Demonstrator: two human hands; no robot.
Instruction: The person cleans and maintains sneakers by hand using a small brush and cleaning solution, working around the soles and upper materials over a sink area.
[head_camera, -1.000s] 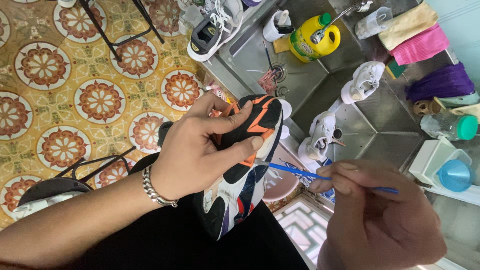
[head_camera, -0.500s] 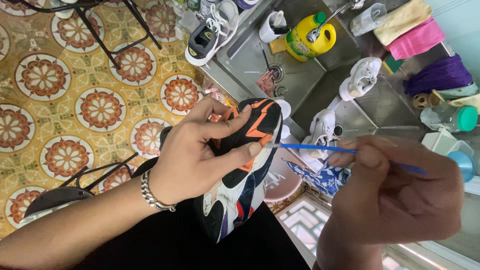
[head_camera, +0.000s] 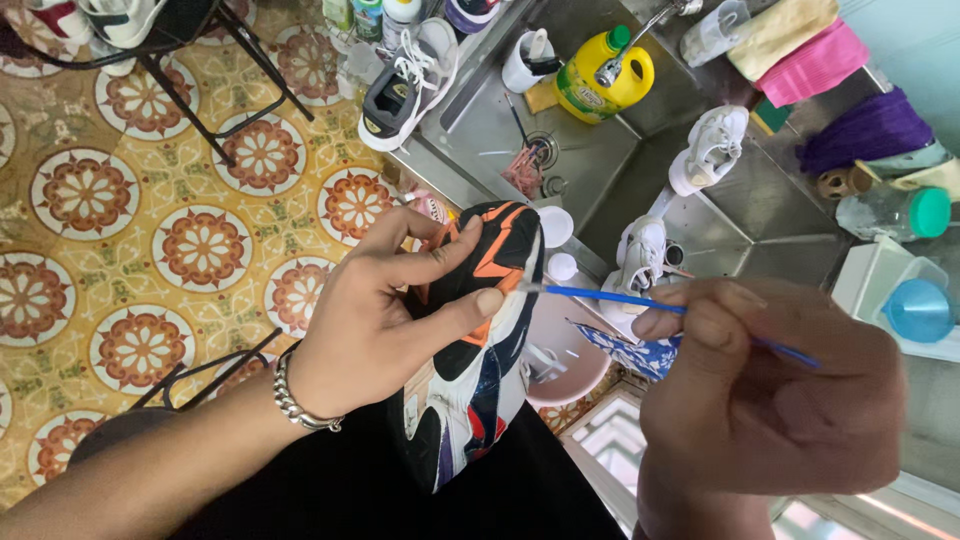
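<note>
Orange, black and white padded sneaker (head_camera: 478, 340) sits light but squashy in your left hand (head_camera: 385, 320), clamped around its upper; your right hand (head_camera: 770, 390) pinches the thin blue brush (head_camera: 640, 300) against it.

Below you lies a yellow tiled floor with round red-brown flower medallions (head_camera: 150, 230); a black metal-legged stool (head_camera: 200, 40) stands on it, beside a steel sink basin (head_camera: 610, 170).
</note>
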